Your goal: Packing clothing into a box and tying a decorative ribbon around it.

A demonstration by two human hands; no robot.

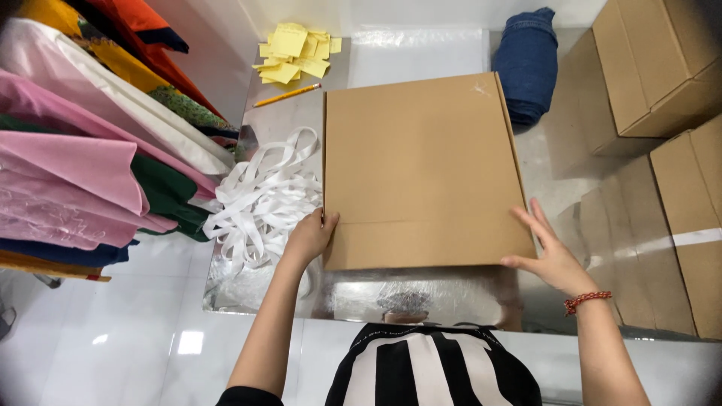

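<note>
Brown box: a flat, closed cardboard box (421, 169) lies in the middle of the shiny counter (391, 297), its long sides running away from the person; a crease crosses it near the close edge
Left hand: the left hand (310, 237) sits at the box's near left corner; fingers curled closed over the left edge, gripping it; thumb resting against the top face
Right hand: the right hand (549, 252) rests at the near right corner; fingers spread open and flat, touching the side edge, not wrapped round anything; a red bead bracelet (587, 301) circles the wrist
White straps: a loose heap of white ribbon (259, 199) lies on the counter just beside the box's left edge, touching the left hand's side
Pencil: a yellow pencil (287, 95) lies slantwise near the far left corner of the box
Yellow notes: a scatter of yellow paper slips (295, 51) sits beyond the pencil, at the far end
Denim: folded blue jeans (529, 64) lie near the far right corner of the box
Other boxes: more cardboard boxes (662, 68) stand to the right, well apart from the hands
Clothes: hanging garments (90, 150) in pink, white, green and orange fill the left side
Floor: white tiles (113, 338) show below the counter, left of the person
</note>
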